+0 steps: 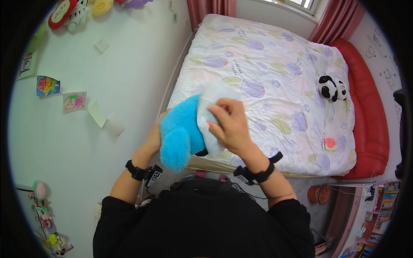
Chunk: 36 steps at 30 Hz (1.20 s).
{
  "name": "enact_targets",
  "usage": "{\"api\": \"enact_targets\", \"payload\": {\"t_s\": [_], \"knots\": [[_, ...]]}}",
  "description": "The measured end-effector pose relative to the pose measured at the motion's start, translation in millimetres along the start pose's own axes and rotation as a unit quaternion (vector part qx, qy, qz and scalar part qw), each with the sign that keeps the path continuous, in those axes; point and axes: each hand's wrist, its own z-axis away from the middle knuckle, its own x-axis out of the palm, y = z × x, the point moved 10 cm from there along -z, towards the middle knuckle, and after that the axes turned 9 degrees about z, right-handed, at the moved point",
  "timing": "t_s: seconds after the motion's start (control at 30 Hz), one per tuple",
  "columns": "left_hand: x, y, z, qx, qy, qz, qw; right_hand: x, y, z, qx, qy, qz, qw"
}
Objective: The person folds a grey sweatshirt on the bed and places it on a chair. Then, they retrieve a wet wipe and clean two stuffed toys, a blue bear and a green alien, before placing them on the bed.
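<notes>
Plush toy point(183, 114), bright blue, was held up in front of you, just off the view's centre toward 9 o'clock, between your two hands. Your left hand point(153, 136) gripped it from its 8 o'clock side, though the fingertips were hidden behind the pile. Your right hand point(232, 127), at the toy's 3 o'clock side, had its fingers bent narrowly onto a white wipe-like sheet point(208, 135), which lay against the blue fur. The step in hand looked like wiping the toy with that sheet; the next move seemed to call for firm support from your left hand and light, even pressure from your right, lest the thin sheet bunch or slip. The fur looked dense and fluffy over a rounded body, with a rounded flap point(175, 148) drooping toward 7 o'clock. The sheet seemed limp, its upper end blurred. Toward 2 o'clock lay a creased white quilt point(279, 105) printed with lilac tulips, bearing a black-and-white panda plush point(329, 89); at 3 o'clock curved a smooth red headboard point(372, 124) with a leathery sheen.
</notes>
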Motion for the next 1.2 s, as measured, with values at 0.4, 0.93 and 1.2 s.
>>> {"api": "enact_targets", "payload": {"t_s": [0.4,0.93,1.2], "knots": [[22,47,10,0.183,0.021,-0.279,0.943,34,-8,-30,-0.095,-0.145,0.091,0.981],[46,21,-3,0.102,-0.079,-0.184,0.974,12,32,-25,0.061,0.092,-0.186,0.976],[28,12,-8,0.018,0.033,0.216,0.976,-13,-23,-29,0.003,0.027,-0.252,0.967]]}}
